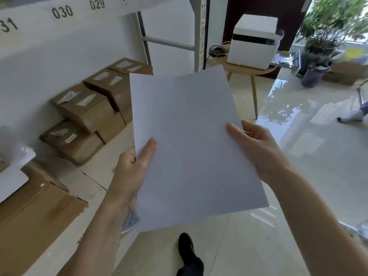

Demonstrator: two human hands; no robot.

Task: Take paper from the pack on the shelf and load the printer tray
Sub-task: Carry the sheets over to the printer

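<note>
**Paper held in both hands, printer ahead**

The left hand grips the paper at its left edge, thumb pressed flat on the top face and the other fingers hidden beneath the sheet. The right hand grips the right edge the same way, thumb lying over the top face and the remaining fingers curled under and behind it. Whether this is one sheet or a thin stack cannot be told; the white face is blank and held nearly flat, tilted slightly, above the glossy floor.

Beyond the far right corner of the paper stands the white printer, well apart from it, on a small round wooden table with slim legs. A coil of dark cable lies on the table just left of the printer. Right of the printer are potted plants in dark pots.

Left of the paper, brown cardboard boxes with white labels lie along a low white shelf, under a white panel marked 029, 030 and a partly cut number. A metal rack upright rises behind the paper's far edge. Below the paper's near edge, a dark shoe shows on the floor.
</note>
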